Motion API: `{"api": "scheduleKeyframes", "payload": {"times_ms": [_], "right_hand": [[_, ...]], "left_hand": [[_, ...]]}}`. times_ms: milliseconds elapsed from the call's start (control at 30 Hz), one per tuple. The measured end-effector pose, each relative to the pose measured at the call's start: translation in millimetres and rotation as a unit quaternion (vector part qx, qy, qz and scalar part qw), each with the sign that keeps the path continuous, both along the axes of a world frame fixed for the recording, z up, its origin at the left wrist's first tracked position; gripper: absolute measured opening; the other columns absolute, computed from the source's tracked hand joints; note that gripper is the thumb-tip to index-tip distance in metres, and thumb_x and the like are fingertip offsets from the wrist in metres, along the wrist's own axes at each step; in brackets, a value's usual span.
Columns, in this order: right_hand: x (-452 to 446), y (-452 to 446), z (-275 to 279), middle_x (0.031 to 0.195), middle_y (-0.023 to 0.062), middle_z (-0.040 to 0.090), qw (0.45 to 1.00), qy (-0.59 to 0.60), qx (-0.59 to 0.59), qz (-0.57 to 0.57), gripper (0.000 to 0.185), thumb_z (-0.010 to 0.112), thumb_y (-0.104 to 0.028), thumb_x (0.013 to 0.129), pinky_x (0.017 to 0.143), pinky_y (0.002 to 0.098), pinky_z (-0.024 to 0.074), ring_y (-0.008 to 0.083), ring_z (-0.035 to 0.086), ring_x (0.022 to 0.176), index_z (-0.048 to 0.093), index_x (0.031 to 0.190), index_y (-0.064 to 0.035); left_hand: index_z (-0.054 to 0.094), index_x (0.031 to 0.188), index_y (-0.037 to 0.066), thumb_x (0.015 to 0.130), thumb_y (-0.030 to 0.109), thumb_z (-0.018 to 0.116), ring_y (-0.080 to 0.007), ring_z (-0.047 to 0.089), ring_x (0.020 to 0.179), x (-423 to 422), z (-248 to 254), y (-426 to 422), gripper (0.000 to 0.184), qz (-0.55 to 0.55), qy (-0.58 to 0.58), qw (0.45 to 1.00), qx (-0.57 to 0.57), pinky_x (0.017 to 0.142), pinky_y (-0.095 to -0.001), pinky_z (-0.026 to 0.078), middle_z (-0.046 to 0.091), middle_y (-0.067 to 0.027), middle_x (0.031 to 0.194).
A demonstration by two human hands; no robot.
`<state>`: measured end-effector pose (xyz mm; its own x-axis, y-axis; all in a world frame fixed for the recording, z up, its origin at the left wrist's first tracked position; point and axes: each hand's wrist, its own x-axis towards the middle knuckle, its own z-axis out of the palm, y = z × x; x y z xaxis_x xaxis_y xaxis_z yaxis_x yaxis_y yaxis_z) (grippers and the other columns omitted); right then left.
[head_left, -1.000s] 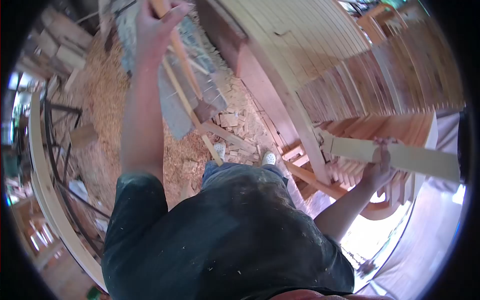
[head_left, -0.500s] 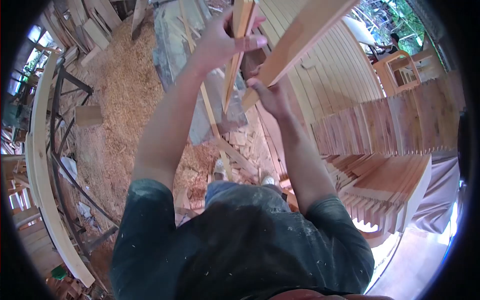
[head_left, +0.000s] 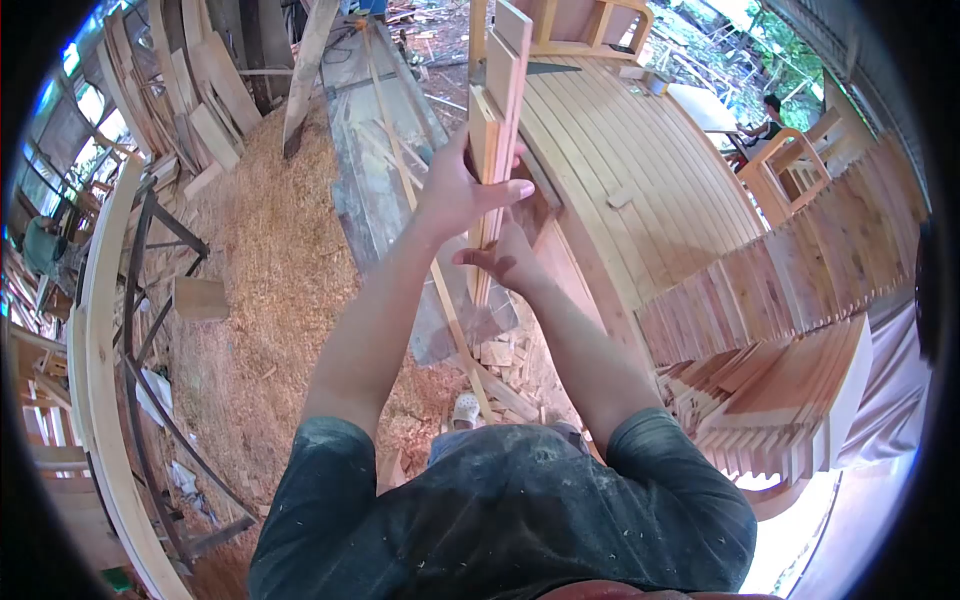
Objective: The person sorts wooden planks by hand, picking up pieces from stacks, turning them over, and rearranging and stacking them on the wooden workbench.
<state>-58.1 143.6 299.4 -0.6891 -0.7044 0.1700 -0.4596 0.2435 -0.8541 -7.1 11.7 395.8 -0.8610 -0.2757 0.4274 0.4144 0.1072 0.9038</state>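
Several wooden boards point(head_left: 508, 85) stand upright in a bundle in front of me, with their ends at uneven heights. My left hand point(head_left: 458, 195) is closed around the bundle from the left, its thumb stretched across the near edges. Lower down, my right hand point(head_left: 505, 257) grips the same boards from the right, with its thumb over the near side. The fingers behind the wood are partly hidden. Just behind the boards lies a dusty grey worktable point(head_left: 365, 150) with a long thin strip of wood point(head_left: 400, 165) across it.
A slatted wooden surface point(head_left: 640, 170) spreads to the right, a small wood block point(head_left: 621, 198) on it. Stacked cut boards point(head_left: 780, 270) stand at right. Shavings point(head_left: 270, 250) cover the floor; a metal frame point(head_left: 130, 300) with long planks is at left. A person point(head_left: 768, 120) sits far back right.
The board in my right hand, earlier tilted to the upper right and apart, now stands upright against the boards in my left hand. My view has tipped up, showing more background.
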Motion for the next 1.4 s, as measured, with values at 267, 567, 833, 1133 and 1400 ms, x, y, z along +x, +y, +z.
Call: {"api": "scheduleKeyframes", "payload": {"times_ms": [267,567,833,1133,1400], "right_hand": [[3,8,17,0.139,0.0191,0.058,1.0,-0.003,-0.004,-0.003,0.107,0.097,-0.042,0.064,0.11,0.046,0.0444,0.0331,0.055,0.132,0.045,0.146,0.0019],[-8,19,-2,0.124,0.013,0.069,0.99,-0.139,0.02,0.0,0.073,0.096,-0.029,0.067,0.099,0.0403,0.0506,0.0248,0.065,0.112,0.066,0.128,-0.003],[-5,38,-15,0.132,0.0216,0.064,1.0,-0.023,0.018,0.003,0.079,0.086,-0.024,0.074,0.102,0.0419,0.0488,0.0354,0.063,0.118,0.052,0.141,-0.0021],[38,83,-49,0.094,0.0231,0.068,0.976,-0.012,0.003,-0.219,0.049,0.07,-0.027,0.088,0.08,0.0518,0.0539,0.0438,0.067,0.092,0.047,0.124,-0.0043],[57,224,81,0.111,0.0244,0.063,0.948,-0.032,0.079,-0.307,0.041,0.064,-0.036,0.098,0.088,0.0519,0.0502,0.0447,0.063,0.104,0.049,0.124,-0.007]], "left_hand": [[0.06,0.123,0.002,0.07,0.021,0.093,-0.0185,0.07,0.098,3,25,11,0.065,0.0,0.02,0.999,-0.039,0.091,-0.0348,0.056,0.072,-0.0086,0.109],[0.051,0.137,-0.004,0.07,0.009,0.092,-0.0265,0.066,0.118,0,6,15,0.08,-0.043,-0.025,0.997,0.054,0.098,-0.0408,0.058,0.066,-0.0185,0.129],[0.045,0.141,-0.002,0.075,-0.003,0.081,-0.0247,0.065,0.113,-13,-12,25,0.076,-0.055,-0.042,0.996,0.057,0.096,-0.0371,0.056,0.063,-0.0158,0.124],[0.046,0.126,0.003,0.08,-0.008,0.075,-0.013,0.054,0.091,-41,-39,87,0.056,-0.039,-0.026,0.996,0.079,0.082,-0.0311,0.053,0.052,-0.004,0.103],[0.029,0.156,0.0,0.089,0.025,0.079,-0.0207,0.052,0.122,-84,78,168,0.087,-0.239,0.098,0.964,0.062,0.104,-0.0345,0.042,0.054,-0.0138,0.137]]}}
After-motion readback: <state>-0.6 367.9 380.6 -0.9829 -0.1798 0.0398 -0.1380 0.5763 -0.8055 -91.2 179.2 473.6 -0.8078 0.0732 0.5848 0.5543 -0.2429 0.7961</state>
